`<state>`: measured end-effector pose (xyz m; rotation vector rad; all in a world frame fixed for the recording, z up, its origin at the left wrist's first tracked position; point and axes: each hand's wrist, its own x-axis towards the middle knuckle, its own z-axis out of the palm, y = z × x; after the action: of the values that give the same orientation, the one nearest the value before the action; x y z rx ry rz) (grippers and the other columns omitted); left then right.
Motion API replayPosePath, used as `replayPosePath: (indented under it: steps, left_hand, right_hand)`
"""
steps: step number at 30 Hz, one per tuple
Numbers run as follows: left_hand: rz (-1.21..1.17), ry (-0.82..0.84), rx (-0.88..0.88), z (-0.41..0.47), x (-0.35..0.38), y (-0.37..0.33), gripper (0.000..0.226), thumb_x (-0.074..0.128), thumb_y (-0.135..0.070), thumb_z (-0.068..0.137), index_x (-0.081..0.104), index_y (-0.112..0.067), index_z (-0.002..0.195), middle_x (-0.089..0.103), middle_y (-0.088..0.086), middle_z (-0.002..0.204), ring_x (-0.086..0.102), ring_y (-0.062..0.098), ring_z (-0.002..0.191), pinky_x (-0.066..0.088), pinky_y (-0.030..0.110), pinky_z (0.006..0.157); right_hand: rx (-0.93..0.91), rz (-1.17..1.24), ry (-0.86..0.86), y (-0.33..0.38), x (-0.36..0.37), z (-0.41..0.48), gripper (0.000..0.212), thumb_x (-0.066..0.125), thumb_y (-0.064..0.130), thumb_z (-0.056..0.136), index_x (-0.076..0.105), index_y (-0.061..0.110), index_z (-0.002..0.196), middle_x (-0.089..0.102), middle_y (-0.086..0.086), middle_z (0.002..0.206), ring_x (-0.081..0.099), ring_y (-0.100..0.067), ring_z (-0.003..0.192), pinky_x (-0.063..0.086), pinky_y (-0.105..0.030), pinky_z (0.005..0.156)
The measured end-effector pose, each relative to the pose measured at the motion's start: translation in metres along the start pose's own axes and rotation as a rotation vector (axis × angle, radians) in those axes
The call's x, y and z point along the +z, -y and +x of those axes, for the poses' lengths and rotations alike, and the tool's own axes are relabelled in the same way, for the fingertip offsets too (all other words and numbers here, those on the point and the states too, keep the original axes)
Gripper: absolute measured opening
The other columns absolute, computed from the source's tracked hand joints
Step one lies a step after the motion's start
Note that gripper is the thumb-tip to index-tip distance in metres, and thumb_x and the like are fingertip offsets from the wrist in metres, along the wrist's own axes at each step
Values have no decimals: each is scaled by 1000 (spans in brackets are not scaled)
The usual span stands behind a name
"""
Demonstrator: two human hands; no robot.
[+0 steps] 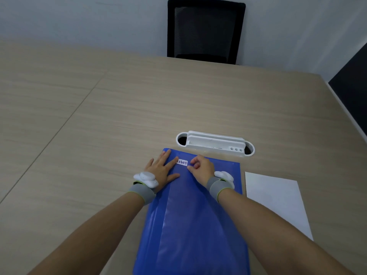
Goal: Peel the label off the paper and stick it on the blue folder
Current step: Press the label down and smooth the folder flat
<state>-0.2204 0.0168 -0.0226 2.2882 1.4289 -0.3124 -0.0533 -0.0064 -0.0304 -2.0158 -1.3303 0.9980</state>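
A blue folder [190, 225] lies flat on the table in front of me. Near its far edge sits a small white label [182, 162] with "Robot" written on it. My left hand [161, 170] rests flat on the folder's far left corner, fingers spread, one fingertip touching the label's left end. My right hand [201, 167] is loosely curled just right of the label, its fingertips at the label's right end and holding nothing. A white sheet of paper [276, 203] lies on the table to the right of the folder.
A white cable tray [215, 143] is set into the wooden table [99, 126] just beyond the folder. A black mesh chair [205, 30] stands at the far side. Both wrists carry grey bands with white devices.
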Motion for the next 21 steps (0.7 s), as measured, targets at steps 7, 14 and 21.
replayPosePath:
  steps: [7,14,21]
  left_hand:
    - [155,-85,75,-7,10,-21,78,-5,-54,79,-2,-20,149,-5,-3,161,-3,12,148,2,39,121]
    - [142,-65,56,-10,21,-38,62,15,-47,96,-5,-21,149,-4,-7,161,-5,8,148,-4,43,121]
    - [115,-115,23,-7,22,-47,65,28,-45,93,8,-20,149,9,-5,160,8,14,147,3,50,119]
  right_hand:
    - [-89,-357,-68,-34,-3,-33,51,44,41,93,40,19,139,31,-3,153,26,-22,142,21,-47,114]
    - [-13,-565,53,-54,1,-39,62,17,60,92,-4,41,146,-15,7,160,-16,-14,147,-13,-64,111]
    - [-25,-592,25,-56,4,-41,61,16,60,92,-5,41,146,-14,7,160,-15,-13,147,-12,-64,112]
